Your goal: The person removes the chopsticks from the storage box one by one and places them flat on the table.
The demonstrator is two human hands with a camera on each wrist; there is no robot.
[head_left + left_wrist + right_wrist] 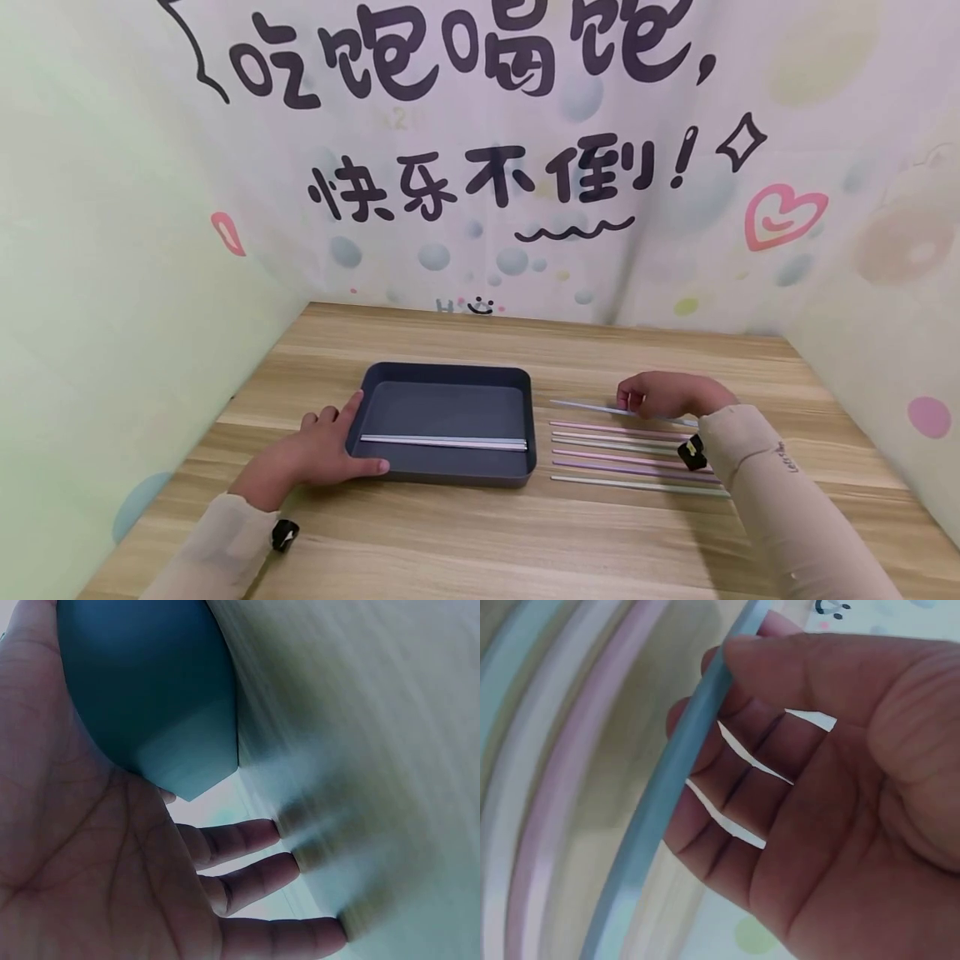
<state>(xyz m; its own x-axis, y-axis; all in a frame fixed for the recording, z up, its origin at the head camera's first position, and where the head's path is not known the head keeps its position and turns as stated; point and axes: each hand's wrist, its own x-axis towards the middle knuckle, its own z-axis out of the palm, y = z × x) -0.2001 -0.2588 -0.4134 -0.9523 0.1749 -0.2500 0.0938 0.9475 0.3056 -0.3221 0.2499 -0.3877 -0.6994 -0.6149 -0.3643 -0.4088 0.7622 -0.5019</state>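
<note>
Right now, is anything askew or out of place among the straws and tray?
Only the blue straw: the right hand pinches it, so it slants against the parallel row. The left hand steadies the tray.

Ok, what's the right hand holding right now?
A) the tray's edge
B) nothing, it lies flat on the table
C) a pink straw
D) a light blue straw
D: the right hand pinches a light blue straw between thumb and fingers, lifted off the row of straws on the table, while the left hand rests on the tray.
</note>
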